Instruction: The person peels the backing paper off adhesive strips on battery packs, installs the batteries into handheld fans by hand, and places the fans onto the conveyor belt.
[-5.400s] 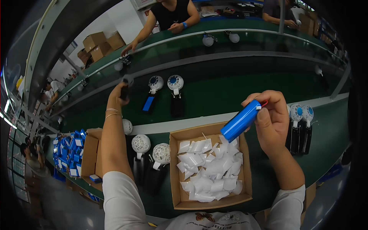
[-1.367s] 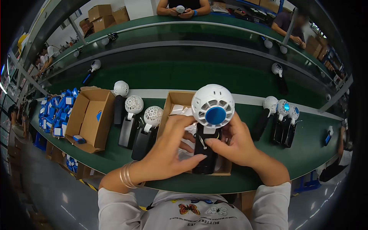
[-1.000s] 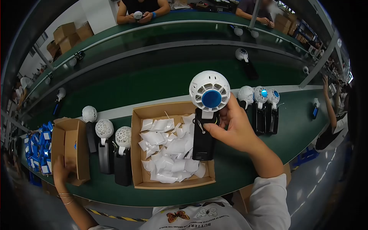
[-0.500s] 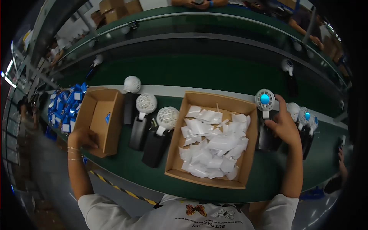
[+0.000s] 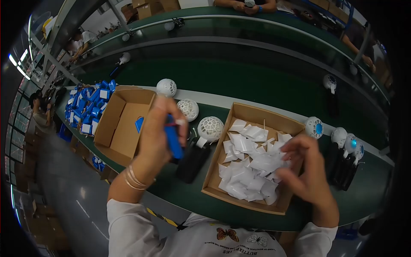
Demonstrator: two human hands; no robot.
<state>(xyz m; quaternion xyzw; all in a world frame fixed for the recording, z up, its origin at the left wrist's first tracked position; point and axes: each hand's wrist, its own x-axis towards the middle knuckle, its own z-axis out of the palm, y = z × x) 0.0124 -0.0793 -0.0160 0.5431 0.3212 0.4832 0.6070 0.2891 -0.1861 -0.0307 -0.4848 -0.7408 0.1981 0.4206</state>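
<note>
A blue battery pack (image 5: 173,142) is gripped in the left hand (image 5: 156,133), fingers wrapped round it, blurred. It is held tilted above the green table (image 5: 184,204), between the two cardboard boxes; red and white bits are seen at its upper end. Bracelets (image 5: 134,178) are worn on the left wrist.

The right hand (image 5: 310,176) is held over the right side of the right box (image 5: 244,205), fingers bent and parted, nothing seen grasped. Whether the white film pieces (image 5: 246,165) below are touched cannot be told. The box is heaped with them.

The left box (image 5: 124,124) is partly covered by the left hand; a bit of blue is seen at its right side. Blue packs (image 5: 87,108) are piled just left of it.

Three white lattice heads (image 5: 210,129) are lined up between the boxes, black handles partly hidden. One blue-centred head (image 5: 314,127) is placed by the right box's far right corner; three more devices (image 5: 350,143) are grouped further right.

A small pale item (image 5: 249,3) is held by a person across the line.
</note>
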